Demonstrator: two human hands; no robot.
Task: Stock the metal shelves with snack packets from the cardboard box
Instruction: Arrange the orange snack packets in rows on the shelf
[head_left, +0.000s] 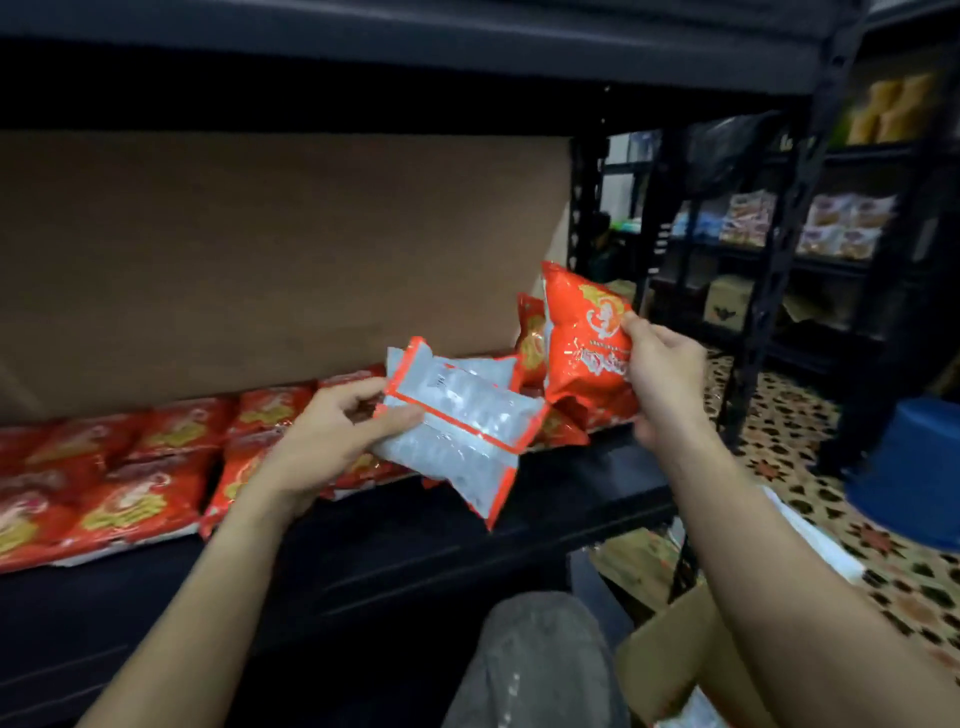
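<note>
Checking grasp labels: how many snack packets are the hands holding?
2: a clear-backed packet in the left hand, a red packet in the right hand; another may hide behind the first.

Nothing legible: the upright glossy red plastic snack packet (584, 338) bears a white emblem and white lettering, all blurred; the clear-backed, red-edged plastic packet (457, 421) carries a small dark print, likewise unreadable

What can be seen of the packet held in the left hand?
The packet is a flat, glossy plastic pouch seen from the back: silvery-clear face, orange-red edges and an orange-red seam strip across it. It tilts down to the right, in the air before the dark shelf. The left hand pinches its left end, thumb on the face, fingers behind. A second silvery face behind it may be another packet; unclear.
</note>
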